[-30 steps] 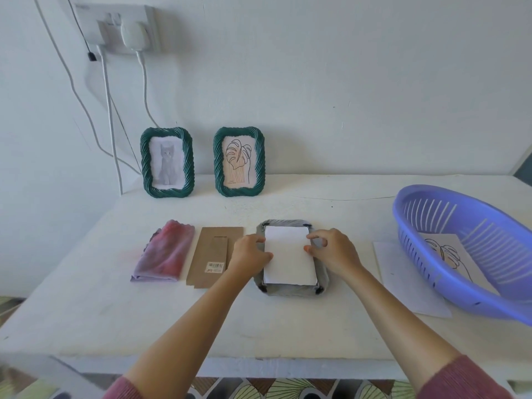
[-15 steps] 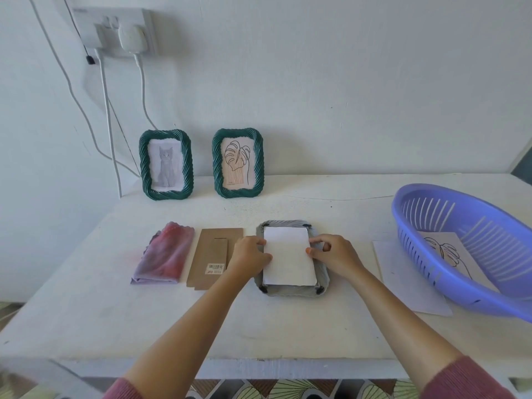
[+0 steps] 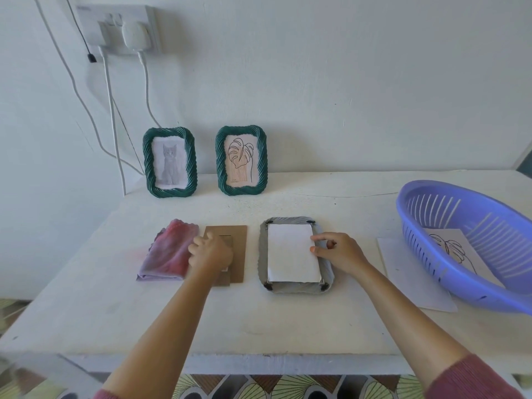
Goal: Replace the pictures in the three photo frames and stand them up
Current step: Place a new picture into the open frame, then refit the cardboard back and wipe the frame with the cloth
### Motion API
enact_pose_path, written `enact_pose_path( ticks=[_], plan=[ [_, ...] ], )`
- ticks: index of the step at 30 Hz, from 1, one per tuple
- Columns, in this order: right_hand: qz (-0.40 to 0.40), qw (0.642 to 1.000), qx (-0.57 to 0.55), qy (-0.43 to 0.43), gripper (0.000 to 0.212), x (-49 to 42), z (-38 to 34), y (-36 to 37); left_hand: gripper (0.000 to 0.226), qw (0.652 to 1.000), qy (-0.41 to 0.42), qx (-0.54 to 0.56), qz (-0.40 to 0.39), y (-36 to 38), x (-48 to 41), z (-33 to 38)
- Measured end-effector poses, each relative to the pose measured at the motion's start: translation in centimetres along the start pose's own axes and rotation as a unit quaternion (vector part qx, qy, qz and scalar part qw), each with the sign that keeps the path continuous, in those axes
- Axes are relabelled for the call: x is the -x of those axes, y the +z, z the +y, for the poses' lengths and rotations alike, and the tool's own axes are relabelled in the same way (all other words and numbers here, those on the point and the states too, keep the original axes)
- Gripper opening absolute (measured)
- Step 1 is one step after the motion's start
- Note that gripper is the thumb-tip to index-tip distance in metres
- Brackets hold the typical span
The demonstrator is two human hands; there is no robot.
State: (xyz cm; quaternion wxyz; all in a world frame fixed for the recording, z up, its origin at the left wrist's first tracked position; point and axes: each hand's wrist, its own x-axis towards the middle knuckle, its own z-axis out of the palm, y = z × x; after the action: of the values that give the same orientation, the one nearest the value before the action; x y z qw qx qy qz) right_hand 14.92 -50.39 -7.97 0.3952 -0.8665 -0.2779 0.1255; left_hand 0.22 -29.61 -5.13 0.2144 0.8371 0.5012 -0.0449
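Observation:
Two green rope-rimmed photo frames stand against the wall: one with a grey cat picture [image 3: 169, 164], one with a leaf line drawing [image 3: 241, 161]. A third frame [image 3: 263, 254] lies face down at mid-table, its grey back up, with a white paper [image 3: 290, 254] laid in its opening. My right hand [image 3: 338, 253] rests on the frame's right side, thumb and forefinger touching the paper's right edge. My left hand [image 3: 210, 253] lies on the brown backing board [image 3: 240, 249] to the frame's left, fingers curled over the board's left part.
A folded pink-purple cloth [image 3: 167, 251] lies left of the board. A purple slotted basket [image 3: 420, 231] at the right holds a leaf drawing [image 3: 452, 249] and sits partly on a white sheet [image 3: 408, 272]. A wall socket [image 3: 123, 27] and cables hang at the back left.
My left hand has left the paper's left edge and moved left onto the brown backing board. My right hand stays at the paper's right edge.

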Motion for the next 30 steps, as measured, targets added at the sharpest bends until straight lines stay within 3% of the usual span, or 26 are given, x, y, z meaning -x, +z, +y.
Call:
enact_pose_path(
  ticks=[7, 11, 15, 18, 21, 23, 25, 28, 30],
  plan=[
    [-0.002, 1.000, 0.001, 0.006, 0.031, 0.0, -0.3, 0.0, 0.061, 1.000, -0.001, -0.024, 0.004, 0.0, -0.1, 0.0],
    [0.000, 1.000, -0.006, 0.009, 0.031, 0.0, -0.2, 0.0, 0.074, 1.000, -0.021, 0.018, 0.001, -0.5, -0.7, -0.3],
    [-0.005, 0.999, -0.043, 0.023, 0.032, -0.1, -0.3, 0.0, 0.078, 0.989, 0.006, 0.145, -0.006, -1.8, -1.3, -1.1],
    [0.004, 0.998, -0.064, 0.025, 0.032, 0.1, -0.7, -0.3, 0.069, 0.957, 0.054, 0.284, 0.019, -3.3, -0.8, -1.3],
    [0.076, 0.995, -0.062, 0.012, 0.026, 0.5, -1.2, -0.3, 0.066, 0.916, 0.101, 0.382, 0.070, -5.0, -0.2, -0.5],
    [0.119, 0.989, -0.093, 0.001, 0.019, 0.6, -2.2, -0.2, 0.065, 0.876, 0.116, 0.467, 0.035, -5.8, 0.6, 0.8],
    [0.102, 0.984, -0.148, 0.014, 0.017, 0.7, -3.5, -0.1, 0.064, 0.851, 0.117, 0.510, -0.044, -5.7, 2.0, 2.5],
    [0.008, 0.964, -0.260, 0.060, 0.018, 1.1, -5.0, -0.1, 0.065, 0.861, 0.101, 0.485, -0.116, -3.1, 3.5, 4.8],
    [0.001, 0.958, -0.270, 0.094, 0.020, 1.1, -4.9, 0.0, 0.065, 0.871, 0.088, 0.467, -0.127, -1.2, 3.8, 5.6]
  ],
)
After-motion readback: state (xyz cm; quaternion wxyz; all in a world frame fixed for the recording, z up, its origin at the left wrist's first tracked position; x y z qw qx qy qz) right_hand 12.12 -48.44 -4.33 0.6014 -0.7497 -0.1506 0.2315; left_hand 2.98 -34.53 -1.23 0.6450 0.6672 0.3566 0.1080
